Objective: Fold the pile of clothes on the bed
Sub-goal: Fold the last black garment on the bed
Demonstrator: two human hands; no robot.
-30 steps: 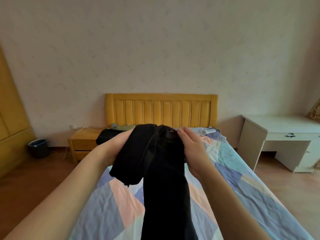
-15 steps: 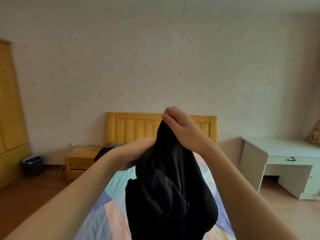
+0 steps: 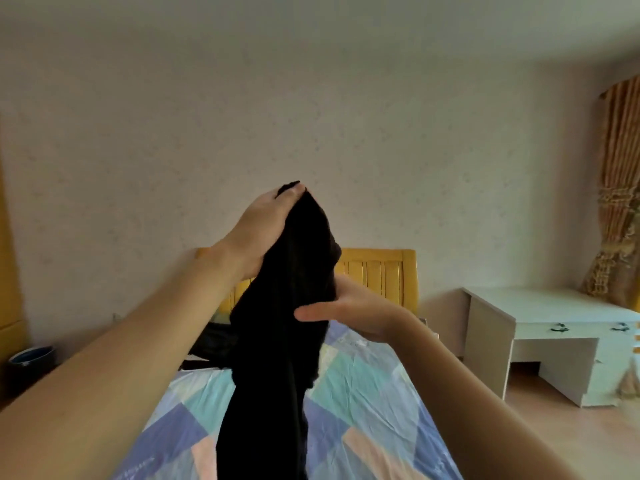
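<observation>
- The left hand (image 3: pixel 263 226) held the black garment (image 3: pixel 280 327) aloft, fingers clamped on its top.
- The right hand (image 3: pixel 356 317) gripped it lower, thumb across the cloth.
- Below the fingers lay the bed (image 3: pixel 374 403).

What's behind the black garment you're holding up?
The black garment hides the middle of the yellow headboard and a strip of the patchwork bed. More dark clothes show at its left; the rest is covered.
</observation>
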